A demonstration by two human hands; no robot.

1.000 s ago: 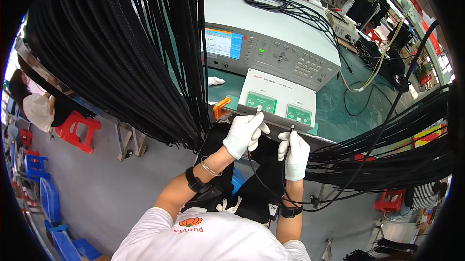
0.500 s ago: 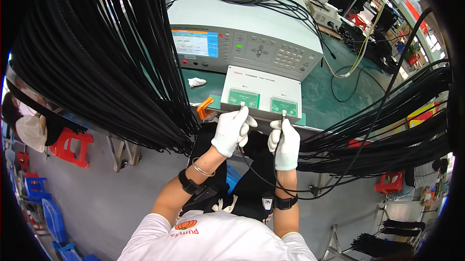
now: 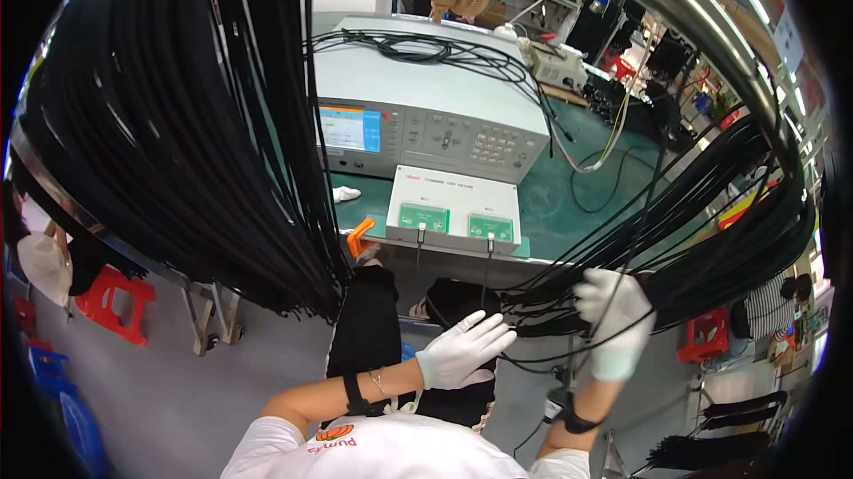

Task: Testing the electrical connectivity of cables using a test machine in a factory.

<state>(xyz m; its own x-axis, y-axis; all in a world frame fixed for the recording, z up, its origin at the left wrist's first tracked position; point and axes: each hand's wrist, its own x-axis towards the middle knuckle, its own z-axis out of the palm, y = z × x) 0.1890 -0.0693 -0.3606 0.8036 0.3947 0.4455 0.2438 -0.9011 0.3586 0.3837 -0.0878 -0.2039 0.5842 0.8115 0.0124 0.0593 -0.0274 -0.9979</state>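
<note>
So, going off the white test fixture [image 3: 453, 203] as landmark: looks to me like the plugging-in bit is done and it's the checking stage. There's a left plug [image 3: 421, 233] and a right plug [image 3: 490, 246] at the front edge of the fixture, one at each green board, with black cable [image 3: 485, 279] dangling below. Can't tell if both ends belong to the same cable.

Neither hand is on the fixture. Left hand [image 3: 466, 350] is below it, over the lap, fingers stretched out and released, nothing gripped. Right hand [image 3: 613, 310] is off to the lower right of the fixture, by the right cable bundle [image 3: 711, 212], and it's blurred, so no clue whether its fingers have hold of a cable.

Next move, imo: a glance at the tester screen [image 3: 353, 131], up and left of the fixture, then a careful pinch on each plug, not a tug on the wire.

Containers? Can't make out a box or tray around the fixture. Closest thing is its two sockets, each seemingly with a plug in it. Fixture itself sits on the green surface [image 3: 553, 184].
</note>
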